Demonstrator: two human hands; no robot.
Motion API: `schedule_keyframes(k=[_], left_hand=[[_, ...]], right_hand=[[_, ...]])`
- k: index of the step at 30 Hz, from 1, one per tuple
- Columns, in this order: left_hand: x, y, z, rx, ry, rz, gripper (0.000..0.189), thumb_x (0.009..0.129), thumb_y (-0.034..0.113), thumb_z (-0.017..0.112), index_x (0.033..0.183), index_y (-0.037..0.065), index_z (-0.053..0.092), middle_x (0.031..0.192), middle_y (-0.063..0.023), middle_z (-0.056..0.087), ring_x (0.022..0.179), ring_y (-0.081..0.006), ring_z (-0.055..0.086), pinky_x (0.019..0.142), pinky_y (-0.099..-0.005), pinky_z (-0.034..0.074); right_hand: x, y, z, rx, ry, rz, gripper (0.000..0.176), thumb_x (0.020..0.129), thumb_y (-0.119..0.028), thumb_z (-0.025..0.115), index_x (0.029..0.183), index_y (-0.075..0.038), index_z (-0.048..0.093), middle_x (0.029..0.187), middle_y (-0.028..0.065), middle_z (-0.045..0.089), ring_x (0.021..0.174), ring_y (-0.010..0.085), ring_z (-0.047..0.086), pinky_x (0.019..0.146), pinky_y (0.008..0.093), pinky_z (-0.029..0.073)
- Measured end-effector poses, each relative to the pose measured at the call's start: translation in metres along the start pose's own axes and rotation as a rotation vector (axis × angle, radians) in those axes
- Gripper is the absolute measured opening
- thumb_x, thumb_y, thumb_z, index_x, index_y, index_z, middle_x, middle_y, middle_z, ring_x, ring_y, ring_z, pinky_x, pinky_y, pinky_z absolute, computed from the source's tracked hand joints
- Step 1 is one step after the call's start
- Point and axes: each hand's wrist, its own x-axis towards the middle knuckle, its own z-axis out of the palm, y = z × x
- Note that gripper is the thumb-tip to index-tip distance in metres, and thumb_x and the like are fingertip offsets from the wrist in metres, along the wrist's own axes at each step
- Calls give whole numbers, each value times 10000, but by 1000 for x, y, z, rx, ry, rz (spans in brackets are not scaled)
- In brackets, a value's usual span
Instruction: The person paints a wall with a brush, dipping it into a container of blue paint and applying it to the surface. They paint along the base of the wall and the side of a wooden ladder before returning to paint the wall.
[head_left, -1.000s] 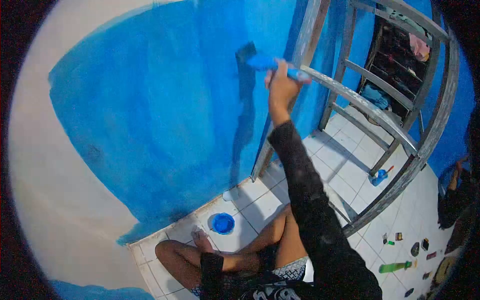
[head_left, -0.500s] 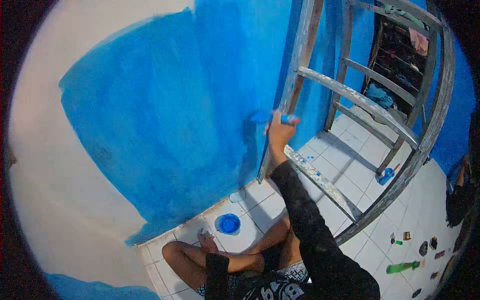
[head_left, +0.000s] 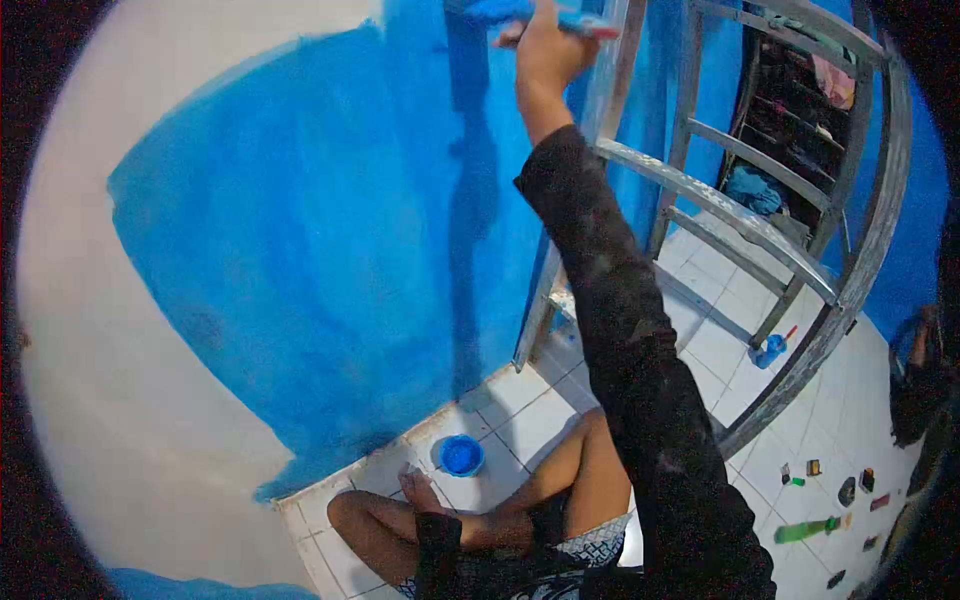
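At the top of the view, my right hand (head_left: pixel 550 58) is closed around a paintbrush (head_left: pixel 592 27) with a red-tipped handle. Its blue-coated head points left, close to the blue-painted wall (head_left: pixel 330 210). My right arm stretches up in front of the wooden ladder. Low in the view, my left hand (head_left: pixel 420 492) rests by my bent knee, its fingers loosely stretched out and holding nothing. Just to its right, a small tub of blue paint (head_left: pixel 461 456) stands on the tiled floor near the wall's foot.
A worn wooden ladder (head_left: pixel 720 195) stands to the right. Beyond it are a shelf with cloths (head_left: pixel 755 190) and a cup of blue paint (head_left: pixel 769 350) with a red-handled tool. A green bottle (head_left: pixel 808 530) and several small items lie at lower right. Another person (head_left: pixel 915 385) shows at the right edge.
My right hand has moved up the wall with the paintbrush, from mid-height to the top of the view. My left hand has barely shifted.
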Motion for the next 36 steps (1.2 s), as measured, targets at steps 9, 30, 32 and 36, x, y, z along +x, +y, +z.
schedule_keyframes(k=[9, 30, 32, 36], left_hand=[[12, -20, -10, 371, -21, 332, 355, 903, 129, 536, 1245, 37, 506, 1002, -78, 541, 834, -179, 526, 697, -323, 476], [7, -5, 0, 10, 69, -74, 338, 877, 94, 551, 1213, 52, 546, 1058, -66, 542, 802, -177, 524, 618, -293, 469], [5, 2, 6, -201, 97, -192, 332, 871, 89, 543, 1200, 49, 557, 1064, -67, 541, 809, -178, 526, 613, -291, 467], [0, 11, 10, 135, 79, 83, 323, 866, 116, 546, 1182, 51, 569, 1118, -73, 549, 853, -172, 533, 609, -288, 466]], right_hand=[[-117, 9, -120, -193, 96, 324, 263, 951, -266, 595, 943, -3, 593, 603, 79, 557, 452, 146, 544, 411, 309, 481], [-61, -11, -67, -197, 26, 194, 164, 876, -151, 631, 791, -12, 614, 591, 93, 587, 431, 147, 548, 367, 305, 475], [-47, -26, -60, -164, 33, 152, 180, 879, -155, 627, 796, 5, 627, 592, 93, 587, 440, 153, 554, 372, 304, 479], [-16, -46, -8, 19, -34, 4, 180, 881, -132, 608, 823, 39, 615, 609, 118, 596, 445, 178, 559, 382, 324, 494]])
